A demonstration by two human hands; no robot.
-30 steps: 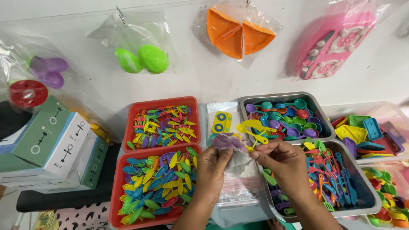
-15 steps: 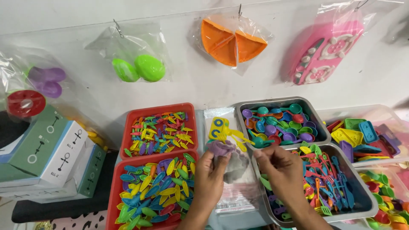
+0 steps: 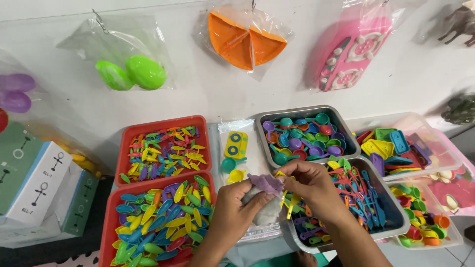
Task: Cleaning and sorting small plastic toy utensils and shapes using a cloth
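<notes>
Boxes (image 3: 29,193) cut off left.

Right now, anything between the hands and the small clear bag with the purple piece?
Nothing visible. The left hand already grips the clear bag, with the purple piece at its mouth. The right hand pinches the same spot, yellow toy utensils hanging below it.

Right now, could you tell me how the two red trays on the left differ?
The far red tray holds thin, spiky pieces, sparsely spread; the near red tray holds broader leaf-shaped pieces, piled fuller. The near tray looks larger and runs off the picture's bottom edge; the far one shows whole. Both are red, rectangular and hold mixed colours.
</notes>
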